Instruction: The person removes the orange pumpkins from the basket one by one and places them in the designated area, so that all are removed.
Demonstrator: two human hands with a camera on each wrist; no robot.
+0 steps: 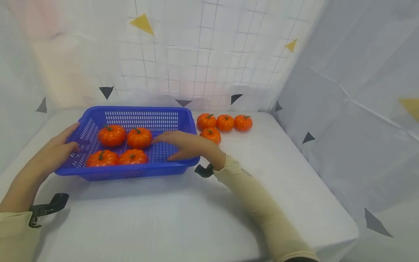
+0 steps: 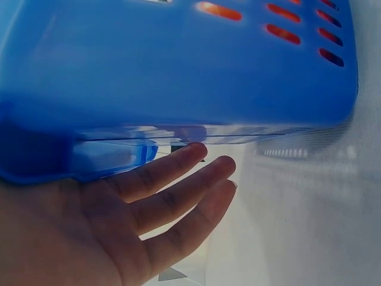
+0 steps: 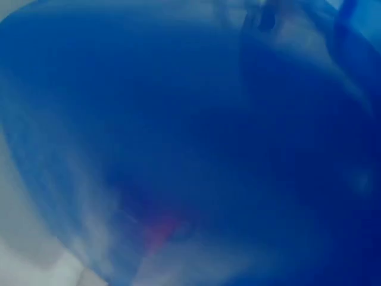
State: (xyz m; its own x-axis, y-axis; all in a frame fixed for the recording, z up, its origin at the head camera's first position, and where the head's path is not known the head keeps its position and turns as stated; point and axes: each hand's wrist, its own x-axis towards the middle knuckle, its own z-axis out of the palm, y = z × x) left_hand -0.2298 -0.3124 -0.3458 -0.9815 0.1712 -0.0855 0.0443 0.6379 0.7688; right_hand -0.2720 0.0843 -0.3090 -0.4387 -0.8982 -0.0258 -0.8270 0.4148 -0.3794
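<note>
Basket [image 1: 144, 116] w/ 4 pumpkins [image 1: 112, 135], both hands flat, ungripping, on its sides.

No readable text in your views.
The sleeve [image 1: 258, 196] on your right arm bears tiny dark print, too small to read.

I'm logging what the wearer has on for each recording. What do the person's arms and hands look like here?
Both arms wear long, snug beige fabric sleeves ending at the wrists; the right one bears a small dark printed marking near the wrist. The left hand and right hand are bare, with no gloves visible. A black plastic camera mount sits at the left wrist, and another black mount at the right.
</note>
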